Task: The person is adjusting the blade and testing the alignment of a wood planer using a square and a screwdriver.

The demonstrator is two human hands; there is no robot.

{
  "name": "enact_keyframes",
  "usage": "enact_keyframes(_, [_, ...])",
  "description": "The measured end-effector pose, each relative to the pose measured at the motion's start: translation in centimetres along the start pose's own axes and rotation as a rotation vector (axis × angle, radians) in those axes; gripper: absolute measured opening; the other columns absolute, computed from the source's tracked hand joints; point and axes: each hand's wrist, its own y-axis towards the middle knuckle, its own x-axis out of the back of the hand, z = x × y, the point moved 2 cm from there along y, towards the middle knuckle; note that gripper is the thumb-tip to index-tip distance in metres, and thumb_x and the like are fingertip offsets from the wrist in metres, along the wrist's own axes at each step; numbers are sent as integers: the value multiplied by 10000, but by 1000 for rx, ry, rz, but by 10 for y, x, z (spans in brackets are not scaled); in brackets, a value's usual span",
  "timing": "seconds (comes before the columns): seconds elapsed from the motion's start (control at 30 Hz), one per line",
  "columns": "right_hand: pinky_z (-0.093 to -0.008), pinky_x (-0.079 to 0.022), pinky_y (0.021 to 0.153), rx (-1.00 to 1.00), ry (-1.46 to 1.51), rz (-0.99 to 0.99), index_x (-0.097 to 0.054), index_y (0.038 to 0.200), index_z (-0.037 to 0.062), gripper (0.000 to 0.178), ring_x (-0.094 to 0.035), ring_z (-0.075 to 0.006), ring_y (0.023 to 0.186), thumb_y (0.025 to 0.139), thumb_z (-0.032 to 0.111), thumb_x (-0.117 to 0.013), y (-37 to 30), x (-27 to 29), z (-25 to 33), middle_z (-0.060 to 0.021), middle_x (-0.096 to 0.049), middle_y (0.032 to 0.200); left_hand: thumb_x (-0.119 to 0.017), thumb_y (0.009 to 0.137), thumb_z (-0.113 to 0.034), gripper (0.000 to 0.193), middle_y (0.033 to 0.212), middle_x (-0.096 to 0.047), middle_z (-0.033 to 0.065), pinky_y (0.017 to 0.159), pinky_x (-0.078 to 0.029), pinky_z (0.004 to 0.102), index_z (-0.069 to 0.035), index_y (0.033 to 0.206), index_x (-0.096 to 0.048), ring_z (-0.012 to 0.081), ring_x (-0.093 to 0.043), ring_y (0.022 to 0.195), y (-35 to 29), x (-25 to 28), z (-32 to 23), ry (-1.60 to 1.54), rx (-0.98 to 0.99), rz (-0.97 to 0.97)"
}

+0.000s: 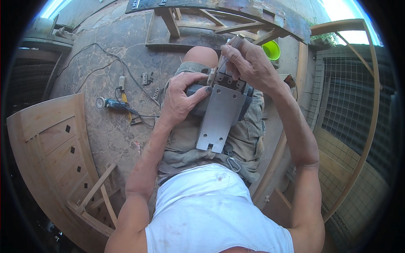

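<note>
An electric hand planer [220, 114] lies sole up across my lap, its flat grey metal plate facing me. My left hand [182, 99] grips the planer's left side, thumb and forefinger near the dark slot beyond the plate. Over the far end of the planer is my right hand [253, 67], fingers bent and pinched together. What those fingers hold is mostly hidden; a thin, pale edge shows beside them. Under the tool are my khaki trousers [249, 139], with a metal carabiner [233, 164] hanging at the waist.
On the floor to the left lie an angle grinder [112, 103], a power strip [122, 82] and trailing cords. A wooden door panel [55, 147] leans at the left. Ahead stands a worn workbench [236, 9]; a green bowl [271, 50] sits beneath it. A wooden frame [371, 101] rises at the right.
</note>
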Motion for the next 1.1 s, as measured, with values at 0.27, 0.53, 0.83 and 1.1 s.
enact_keyframes(0.27, [-371,-521,574,374,-318,33,-639,1030,-10,418,-687,-204,640,1156,388,-610,7,-9,12,-108,-680,726,-851,913,-276,391,1143,-824,156,1020,-541,431,-12,1199,-815,322,-749,1069,-4,1,4,37,-41,-44])
enact_keyframes(0.53, [-290,-492,549,-68,6,46,-659,1040,31,395,-653,-100,633,1159,404,-609,7,5,-4,-43,-692,770,-818,949,-233,385,1178,-786,130,1042,-533,391,-30,1275,-797,261,-725,1126,-2,0,4,63,-38,23])
enact_keyframes(0.83, [-311,-525,585,-27,34,64,-676,1025,-10,407,-652,-128,629,1161,366,-603,-4,6,9,-63,-714,788,-814,952,-246,395,1196,-792,134,1051,-531,394,-26,1279,-798,266,-729,1127,-5,0,8,26,-18,12])
enact_keyframes(1.1, [-428,-563,701,30,-116,3,-654,1204,-29,346,-750,-299,786,1159,312,-613,-19,3,7,-185,-751,874,-813,951,-223,378,1194,-785,128,1047,-530,391,-22,1271,-797,259,-726,1125,0,0,5,17,-10,35])
